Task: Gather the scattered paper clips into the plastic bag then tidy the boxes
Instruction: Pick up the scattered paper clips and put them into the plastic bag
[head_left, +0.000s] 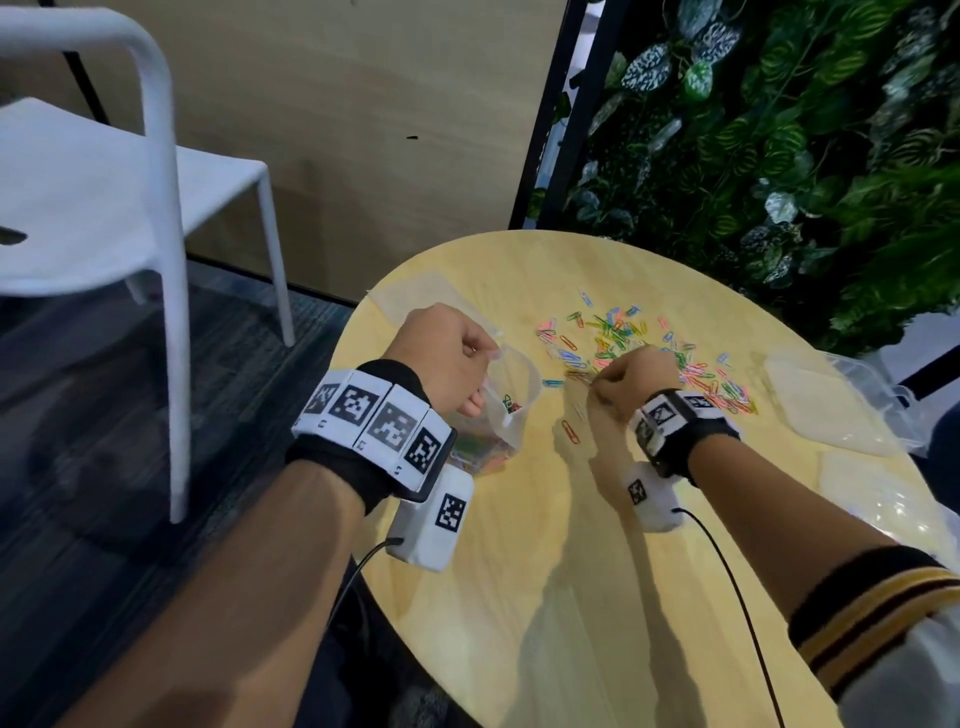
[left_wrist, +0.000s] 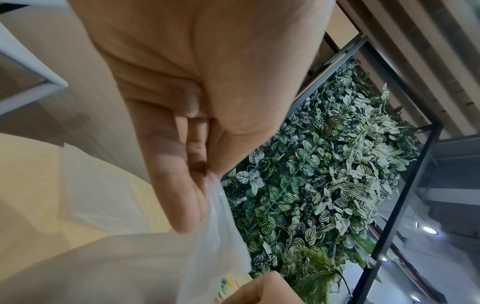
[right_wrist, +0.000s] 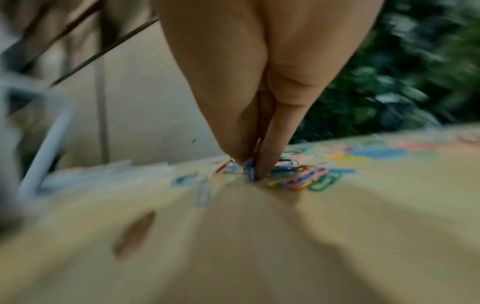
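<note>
No readable brand or text anywhere; the only markings are black-and-white square tags on the wristbands (head_left: 371, 415) and the small white units below them.

Left hand (head_left: 447, 358): fingers curled, pinching the rim of the bag (head_left: 506, 400) and holding its mouth open at the left side of the table (head_left: 545, 571). The bag is clear plastic with a pile of mixed-colour clips at the bottom. Left wrist view adds the pinch itself: thumb and fingers (left_wrist: 179, 185) closed on the translucent edge (left_wrist: 221, 226), with the leaf wall behind. No loose clips are clear in that view.

Right hand (head_left: 636, 376): fingers bunched, tips down on the table at the near-left edge of the clips (head_left: 649, 353). Right wrist view shows what the head view hides: fingertips (right_wrist: 265, 164) pressed together on a few clips (right_wrist: 249, 166), one blue, with pink, yellow and green ones touching just beside. The view is blurred, so the count cannot be told.

Clips: small, plastic-coated, pink, blue, green, yellow and orange, scattered across the far middle of the table. One orange clip (head_left: 570, 431) lies apart, nearer, between the hands.

Right side of the table: two pale flat boxes (head_left: 826, 410) in clear wrap. A flat empty bag (head_left: 421, 291) lies beyond the left hand. White chair (head_left: 104, 208) at left.
</note>
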